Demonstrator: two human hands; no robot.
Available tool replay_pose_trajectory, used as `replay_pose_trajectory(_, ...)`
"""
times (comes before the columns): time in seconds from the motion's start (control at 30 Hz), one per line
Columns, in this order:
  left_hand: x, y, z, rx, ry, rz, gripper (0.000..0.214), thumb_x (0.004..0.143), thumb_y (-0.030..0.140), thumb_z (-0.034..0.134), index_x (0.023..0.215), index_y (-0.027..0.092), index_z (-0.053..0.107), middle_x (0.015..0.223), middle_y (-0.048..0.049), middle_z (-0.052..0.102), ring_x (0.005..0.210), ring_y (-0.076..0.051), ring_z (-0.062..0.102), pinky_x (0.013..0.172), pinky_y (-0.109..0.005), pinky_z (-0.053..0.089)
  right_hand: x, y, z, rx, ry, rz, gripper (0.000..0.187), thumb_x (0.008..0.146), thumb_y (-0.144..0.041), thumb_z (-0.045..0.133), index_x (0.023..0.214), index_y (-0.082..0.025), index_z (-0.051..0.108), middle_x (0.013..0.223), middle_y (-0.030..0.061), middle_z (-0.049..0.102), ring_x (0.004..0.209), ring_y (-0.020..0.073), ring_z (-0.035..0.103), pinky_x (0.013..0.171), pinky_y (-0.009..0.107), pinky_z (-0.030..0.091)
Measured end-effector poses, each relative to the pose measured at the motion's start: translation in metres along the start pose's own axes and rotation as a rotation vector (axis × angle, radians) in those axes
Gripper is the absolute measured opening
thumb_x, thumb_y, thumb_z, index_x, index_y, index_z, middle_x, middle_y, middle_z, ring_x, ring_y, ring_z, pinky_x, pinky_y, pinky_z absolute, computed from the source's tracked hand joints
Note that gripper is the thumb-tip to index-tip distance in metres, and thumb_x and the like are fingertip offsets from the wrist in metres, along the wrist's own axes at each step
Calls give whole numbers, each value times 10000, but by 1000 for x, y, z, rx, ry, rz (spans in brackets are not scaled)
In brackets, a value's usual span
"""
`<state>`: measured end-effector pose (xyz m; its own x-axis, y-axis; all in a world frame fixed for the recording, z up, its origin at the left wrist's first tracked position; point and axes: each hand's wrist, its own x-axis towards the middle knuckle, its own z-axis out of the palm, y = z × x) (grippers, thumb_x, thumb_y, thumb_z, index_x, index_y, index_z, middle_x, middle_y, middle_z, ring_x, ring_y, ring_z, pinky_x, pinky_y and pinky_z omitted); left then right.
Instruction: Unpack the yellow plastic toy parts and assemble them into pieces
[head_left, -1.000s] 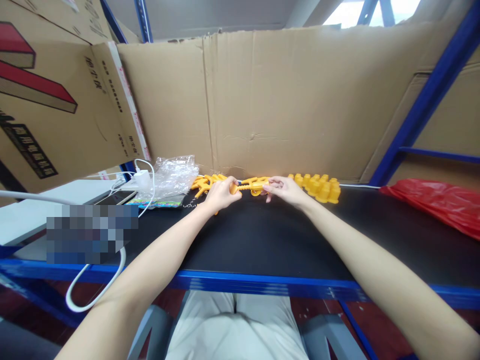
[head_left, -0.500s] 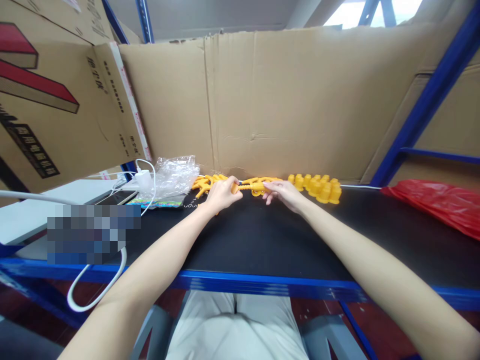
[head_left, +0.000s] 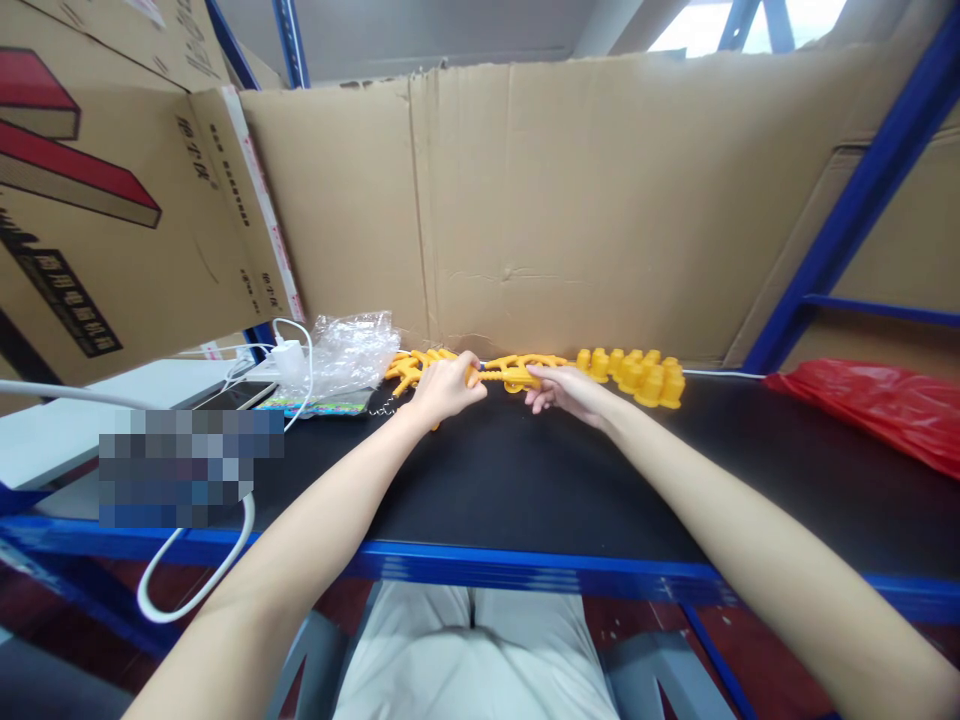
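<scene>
Between my two hands runs a thin yellow plastic rod with a ridged shaft [head_left: 495, 376], held level just above the black tabletop [head_left: 525, 480]. My left hand [head_left: 448, 388] is closed around its left end. At the wider right end, my right hand [head_left: 564, 392] pinches with thumb and fingers, the other fingers curled below. Branching yellow plastic pieces [head_left: 409, 370] lie behind and left of my left hand, partly covered by it. More branched yellow pieces [head_left: 529, 360] rest behind the rod. Several yellow cup-shaped pieces [head_left: 641, 375] stand to the right of my right hand.
A clear plastic bag [head_left: 349, 350] lies at the back left beside a white charger [head_left: 289, 362] with cables. A red plastic bag [head_left: 870, 405] is at the right. Cardboard [head_left: 570, 210] walls the back; a blue metal edge [head_left: 525, 565] runs along the front.
Both hands keep nearly the same hold on the yellow rod. The whole view has shifted very slightly; the fingers of my right hand look a little more curled.
</scene>
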<state>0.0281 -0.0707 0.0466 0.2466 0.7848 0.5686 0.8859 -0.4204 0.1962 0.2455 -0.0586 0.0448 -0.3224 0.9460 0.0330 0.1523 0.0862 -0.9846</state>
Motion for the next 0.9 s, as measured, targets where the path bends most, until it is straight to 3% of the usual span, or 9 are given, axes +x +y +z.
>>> replay_pose_trajectory(0.13,4,-5,2,-133,-49,-78,297,673,303,629,952,204,603,700,-12,636,692,-194,600,653,-282,429,4,8,0,-229,99,-219,335,793,-473,604,922,-164,581,782,62,671,506,110,569,482,249,457)
replay_pose_trajectory(0.27,6,-9,2,-215,-62,-96,283,650,292,639,914,196,612,654,4,613,681,-185,586,653,-282,419,6,12,-3,-318,121,-449,447,718,-433,670,1080,-214,525,945,49,651,661,134,612,651,317,520)
replay_pose_trajectory(0.43,6,-9,3,-218,-65,-88,289,649,276,627,925,193,615,662,2,608,677,-181,576,653,-282,411,3,8,-7,-429,140,-477,407,708,-394,671,1039,-183,565,825,55,661,669,180,628,713,373,518)
replay_pose_trajectory(0.6,5,-9,4,-189,-56,-72,306,654,293,625,945,199,616,647,7,597,662,-177,564,641,-272,398,2,6,-8,-412,117,-427,420,710,-399,672,1045,-171,563,837,75,676,667,192,641,708,379,521)
replay_pose_trajectory(0.7,5,-9,4,-166,-56,-56,310,651,301,627,944,201,618,636,10,584,641,-172,553,622,-266,388,2,7,-11,-461,68,-475,373,727,-407,654,1016,-188,564,876,70,679,764,196,645,747,369,515)
replay_pose_trajectory(0.77,5,-9,5,-163,-64,-49,307,650,301,626,940,200,620,634,10,583,632,-169,549,616,-263,385,2,9,-12,-580,66,-526,339,751,-401,632,1013,-196,565,919,74,677,820,203,639,767,373,503)
replay_pose_trajectory(0.9,4,-8,6,-191,-70,-44,298,643,282,623,929,196,618,631,13,584,626,-162,546,604,-256,380,-1,10,-8,-947,179,-729,341,785,-371,621,1068,-184,579,1071,119,650,967,250,605,839,407,434)
